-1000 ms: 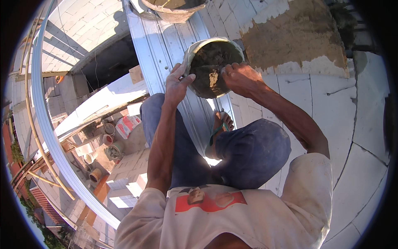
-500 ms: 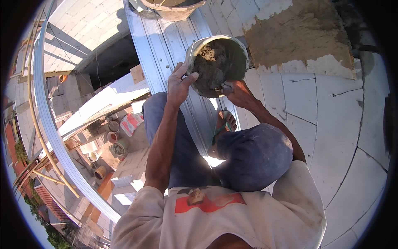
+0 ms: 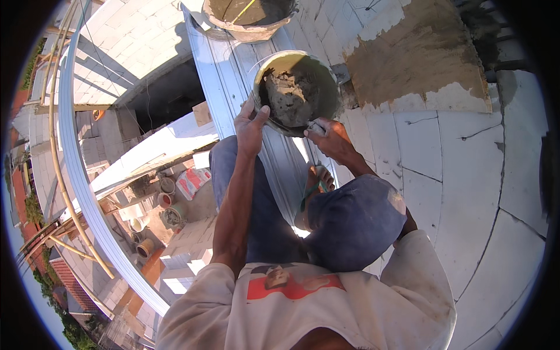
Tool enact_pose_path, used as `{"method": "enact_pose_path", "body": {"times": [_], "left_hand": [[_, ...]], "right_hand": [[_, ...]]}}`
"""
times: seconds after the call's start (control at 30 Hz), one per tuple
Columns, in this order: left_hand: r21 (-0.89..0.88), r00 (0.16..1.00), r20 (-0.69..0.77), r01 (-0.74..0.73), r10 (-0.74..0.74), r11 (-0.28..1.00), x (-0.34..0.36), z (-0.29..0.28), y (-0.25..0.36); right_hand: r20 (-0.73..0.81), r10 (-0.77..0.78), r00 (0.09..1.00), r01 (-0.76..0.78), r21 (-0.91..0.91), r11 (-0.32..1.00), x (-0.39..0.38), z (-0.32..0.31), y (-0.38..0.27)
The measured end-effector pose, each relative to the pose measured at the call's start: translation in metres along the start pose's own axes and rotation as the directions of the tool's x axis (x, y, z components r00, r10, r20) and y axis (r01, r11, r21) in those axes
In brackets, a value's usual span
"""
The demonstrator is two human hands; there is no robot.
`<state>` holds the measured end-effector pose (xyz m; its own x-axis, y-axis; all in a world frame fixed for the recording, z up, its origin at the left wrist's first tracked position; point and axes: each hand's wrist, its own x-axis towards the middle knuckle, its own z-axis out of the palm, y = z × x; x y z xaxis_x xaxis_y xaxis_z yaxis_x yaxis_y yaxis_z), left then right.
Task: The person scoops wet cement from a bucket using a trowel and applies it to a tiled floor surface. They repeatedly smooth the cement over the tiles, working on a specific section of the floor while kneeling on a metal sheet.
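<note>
Mortar (image 3: 290, 106) is gry, bucket (image 3: 328, 87) off-wht (olive inside), trousers (image 3: 356, 224) blue.

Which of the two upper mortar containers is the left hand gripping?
The nearer bucket, held at its rim by the left hand; the tub beyond it, at the picture's top, has no hand on it.

Slants as a ribbed metal plank (image 3: 280, 169). Bears a tub (image 3: 251, 34) at twelve o'clock, a sandalled foot (image 3: 319, 178) near four.
</note>
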<state>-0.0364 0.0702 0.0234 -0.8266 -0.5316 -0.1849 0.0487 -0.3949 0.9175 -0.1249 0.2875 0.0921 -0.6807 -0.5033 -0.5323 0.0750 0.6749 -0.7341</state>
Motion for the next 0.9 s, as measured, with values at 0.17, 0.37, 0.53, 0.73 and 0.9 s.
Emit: {"method": "enact_pose_path", "body": {"times": [0.17, 0.37, 0.53, 0.73, 0.9], "left_hand": [[-0.202, 0.962, -0.205, 0.136, -0.178, 0.970, 0.011, -0.009, -0.004], [-0.242, 0.958, -0.202, 0.153, -0.204, 0.958, 0.013, -0.019, -0.002], [-0.268, 0.976, -0.133, 0.133, -0.174, 0.954, 0.015, -0.034, -0.007], [-0.244, 0.988, -0.100, 0.088, -0.116, 0.966, 0.012, -0.057, -0.001], [-0.251, 0.977, -0.074, 0.178, -0.202, 0.951, 0.015, -0.029, -0.008]], "right_hand": [[-0.160, -0.417, 0.895, 0.383, -0.206, 0.900, 0.010, -0.036, 0.013], [-0.071, -0.303, 0.950, 0.268, -0.309, 0.913, -0.065, -0.122, -0.115], [-0.121, -0.272, 0.955, 0.271, -0.021, 0.962, -0.139, -0.174, -0.208], [-0.086, -0.279, 0.956, 0.278, 0.559, 0.781, -0.136, -0.264, -0.182], [-0.557, -0.024, 0.830, 0.428, 0.609, 0.667, -0.217, -0.268, -0.141]]}}
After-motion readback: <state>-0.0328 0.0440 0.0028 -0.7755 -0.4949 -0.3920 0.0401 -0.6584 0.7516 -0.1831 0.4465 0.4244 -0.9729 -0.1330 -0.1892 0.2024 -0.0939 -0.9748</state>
